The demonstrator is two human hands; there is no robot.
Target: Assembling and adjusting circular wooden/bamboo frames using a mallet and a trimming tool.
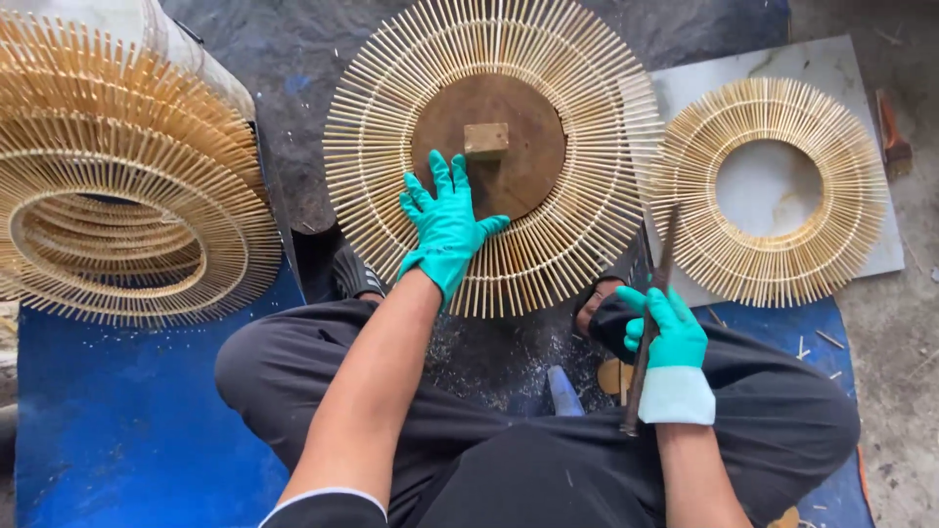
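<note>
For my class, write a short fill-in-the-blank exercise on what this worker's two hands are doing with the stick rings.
1. The left hand lies flat on the middle stick ring, next to a small wooden ____.
2. The right hand grips a long dark ____.
3. Both hands wear ____ gloves.
4. The smaller ring lies on a pale ____.

Missing words: block; tool; green; slab
</note>
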